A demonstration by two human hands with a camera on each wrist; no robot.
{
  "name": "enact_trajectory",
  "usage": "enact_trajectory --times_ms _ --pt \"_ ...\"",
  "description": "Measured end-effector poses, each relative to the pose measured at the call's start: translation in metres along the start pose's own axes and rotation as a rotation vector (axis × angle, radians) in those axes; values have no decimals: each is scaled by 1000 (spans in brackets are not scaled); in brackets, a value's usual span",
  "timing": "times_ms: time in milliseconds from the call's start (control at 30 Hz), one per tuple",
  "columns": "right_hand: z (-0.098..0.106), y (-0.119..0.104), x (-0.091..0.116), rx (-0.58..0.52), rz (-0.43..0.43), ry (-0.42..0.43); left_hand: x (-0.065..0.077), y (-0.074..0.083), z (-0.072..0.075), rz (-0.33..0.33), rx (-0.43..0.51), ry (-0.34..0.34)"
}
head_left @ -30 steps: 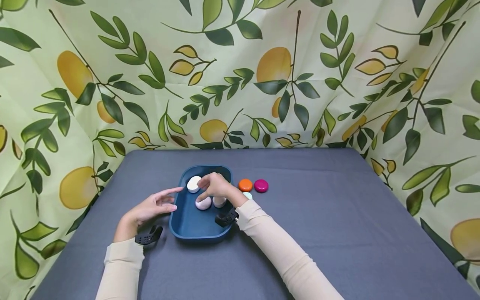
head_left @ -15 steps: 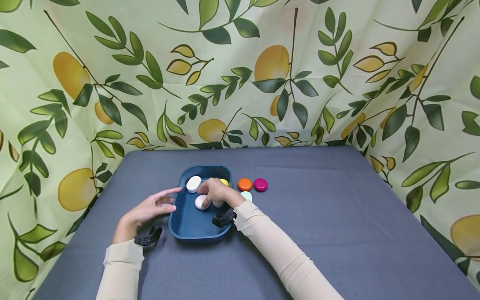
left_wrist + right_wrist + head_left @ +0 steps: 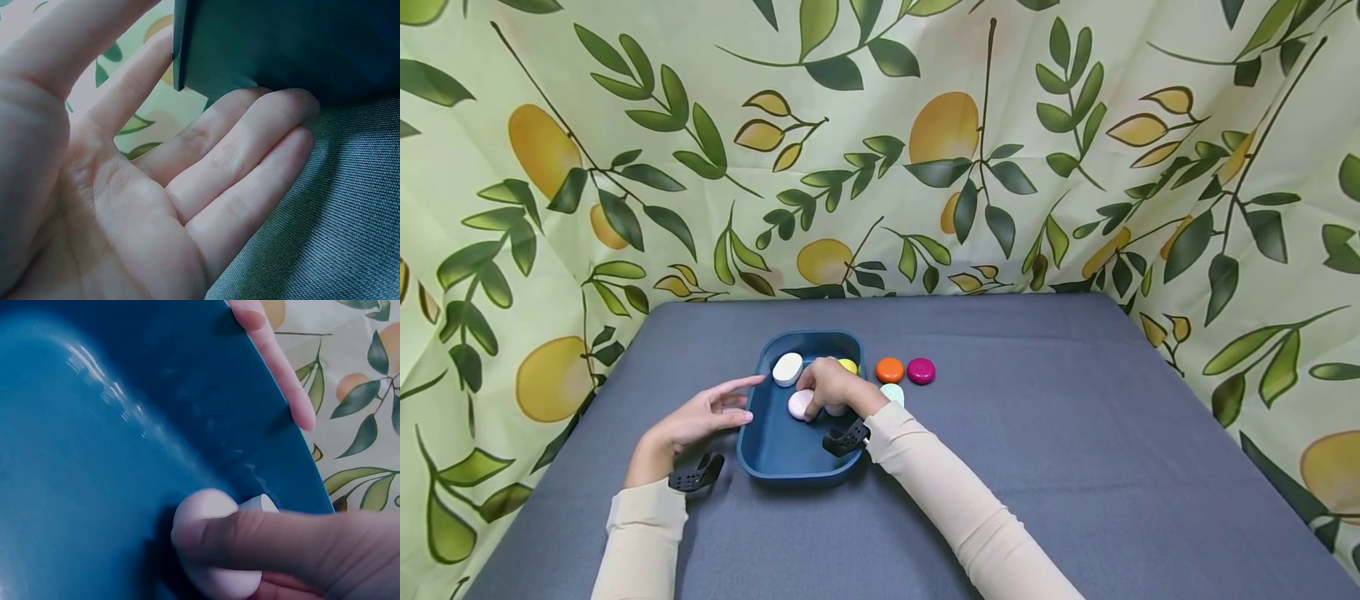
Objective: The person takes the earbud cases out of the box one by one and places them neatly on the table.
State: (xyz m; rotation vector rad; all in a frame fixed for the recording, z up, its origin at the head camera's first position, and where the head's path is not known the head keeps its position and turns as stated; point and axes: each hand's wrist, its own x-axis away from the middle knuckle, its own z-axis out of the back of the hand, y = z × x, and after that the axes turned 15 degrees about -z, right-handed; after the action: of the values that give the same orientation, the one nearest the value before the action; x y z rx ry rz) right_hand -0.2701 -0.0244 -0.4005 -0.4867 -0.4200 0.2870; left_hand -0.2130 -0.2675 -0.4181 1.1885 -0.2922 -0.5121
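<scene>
In the head view a deep blue tray [image 3: 797, 477] stands on the table, holding several rounded pieces that look like soap bars. My right hand [image 3: 833, 385] reaches into it and pinches a pale pink soap bar [image 3: 799, 405]; in the right wrist view the thumb presses across this smooth pink bar [image 3: 206, 506]. Beyond it sits a white oval soap bar [image 3: 787, 369]. A yellow bar [image 3: 848, 365] and another pale bar [image 3: 835, 410] are partly hidden by my right hand. My left hand [image 3: 711, 410] is at the tray's left side, fingers extended, fingertips right at the wall [image 3: 269, 50].
Just right of the tray lie an orange bar [image 3: 891, 370], a magenta bar [image 3: 921, 371] and a mint bar [image 3: 892, 393], the last partly covered by my right sleeve. A grey cloth covers the table [image 3: 1037, 433]. Behind hangs a curtain [image 3: 880, 192] printed with fruit and leaves.
My right hand has come down, its thumb and fingers closing on the pale pink bar, which has shifted slightly left. The yellow bar has come into view. My left hand stays put.
</scene>
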Motion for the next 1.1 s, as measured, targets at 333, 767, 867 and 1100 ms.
enact_trajectory --times_ms 333,767,867,1100 --pt "20 -3 16 -105 102 84 0 1 0 -13 -30 -3" --pt "43 16 41 -258 209 138 0 1 0 -8 -63 -1" --pt "46 25 46 -289 204 151 0 1 -1 -6 -64 3" --pt "54 52 62 -349 190 185 0 0 0 -13 -68 8"
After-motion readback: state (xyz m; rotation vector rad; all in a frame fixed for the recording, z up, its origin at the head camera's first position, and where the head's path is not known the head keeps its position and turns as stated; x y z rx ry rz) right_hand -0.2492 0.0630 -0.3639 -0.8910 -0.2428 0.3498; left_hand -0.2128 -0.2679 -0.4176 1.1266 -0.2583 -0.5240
